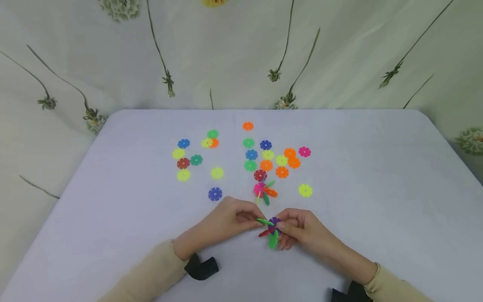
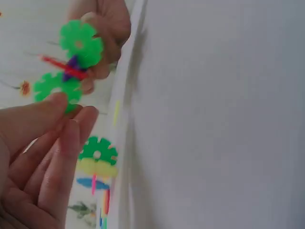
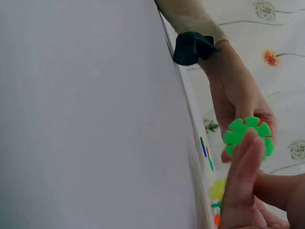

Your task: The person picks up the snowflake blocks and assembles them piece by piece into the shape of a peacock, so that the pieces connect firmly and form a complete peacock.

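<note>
Just in front of the body, in the head view, both hands hold a small cluster of notched plastic discs. My left hand pinches a green disc on its left side between thumb and fingers. The purple disc at the middle is gripped by my right hand. A red disc and a second green disc stick out from it at angles. The left wrist view shows the left thumb flat on the nearer green disc. In the right wrist view a green disc is partly hidden by a finger.
Beyond the hands stands another joined cluster with a pink disc. Several loose discs lie farther back, among them a blue-violet disc left and a yellow disc right. The white table ends at a flower-patterned cloth.
</note>
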The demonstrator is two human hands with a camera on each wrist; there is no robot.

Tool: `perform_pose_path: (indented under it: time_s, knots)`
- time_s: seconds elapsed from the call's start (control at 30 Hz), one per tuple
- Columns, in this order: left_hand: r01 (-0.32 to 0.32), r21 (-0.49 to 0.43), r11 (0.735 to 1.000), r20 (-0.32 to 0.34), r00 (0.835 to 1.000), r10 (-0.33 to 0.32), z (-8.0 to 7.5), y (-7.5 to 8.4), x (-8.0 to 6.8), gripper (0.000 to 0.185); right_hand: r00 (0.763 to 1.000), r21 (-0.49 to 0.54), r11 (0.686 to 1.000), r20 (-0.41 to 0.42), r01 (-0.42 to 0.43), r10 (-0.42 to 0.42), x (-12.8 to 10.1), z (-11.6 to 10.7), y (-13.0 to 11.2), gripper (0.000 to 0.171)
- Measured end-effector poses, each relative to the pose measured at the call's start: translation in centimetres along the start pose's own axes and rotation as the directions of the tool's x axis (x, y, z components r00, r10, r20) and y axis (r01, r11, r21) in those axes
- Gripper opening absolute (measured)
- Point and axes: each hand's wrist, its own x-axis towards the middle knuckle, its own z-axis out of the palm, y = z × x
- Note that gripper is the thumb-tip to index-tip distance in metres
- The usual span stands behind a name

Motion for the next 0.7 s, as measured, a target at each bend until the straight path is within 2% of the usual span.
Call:
perform_pose_path:
  time_s: [0.1, 0.17, 0.27, 0.37, 0.47, 0.5, 0.57, 0.7]
  knots:
    - [0.071, 0.115, 0.991, -0.045, 0.997, -0.066, -2.3, -0.4, -0.5, 0.018, 1.000, -0.204, 0.979, -0.010, 0.003, -0.005, 0.1, -1.3, -0.4, 0.024]
    - [0.124, 0.196, 0.973, -0.123, 0.987, -0.101, -4.1, -1.0, -0.8, 0.021, 0.998, -0.369, 0.929, -0.062, -0.011, -0.013, 0.1, -2.3, -0.8, 0.023]
    - [0.221, 0.269, 0.938, -0.253, 0.955, -0.152, -6.8, -1.9, -1.1, 0.022, 0.978, -0.541, 0.839, -0.197, -0.052, -0.066, 0.9, -4.5, -1.8, 0.020]
    - [0.276, 0.269, 0.923, -0.336, 0.925, -0.178, -9.0, -2.8, -1.0, 0.024, 0.933, -0.576, 0.812, -0.334, -0.088, -0.136, 2.8, -7.0, -2.7, 0.017]
    - [0.323, 0.263, 0.909, -0.379, 0.901, -0.211, -10.4, -3.4, -1.0, 0.026, 0.903, -0.597, 0.791, -0.400, -0.129, -0.155, 5.3, -8.9, -3.3, 0.023]
    - [0.337, 0.260, 0.905, -0.392, 0.893, -0.219, -10.8, -3.5, -0.9, 0.027, 0.902, -0.608, 0.780, -0.408, -0.151, -0.144, 6.0, -9.3, -3.5, 0.026]
    - [0.369, 0.252, 0.895, -0.424, 0.873, -0.240, -11.4, -3.6, -0.9, 0.027, 0.906, -0.650, 0.737, -0.404, -0.189, -0.124, 7.2, -9.6, -3.8, 0.032]
    - [0.384, 0.227, 0.895, -0.463, 0.851, -0.248, -12.9, -3.8, -0.3, 0.029, 0.918, -0.732, 0.644, -0.381, -0.224, -0.113, 8.6, -9.5, -4.2, 0.036]
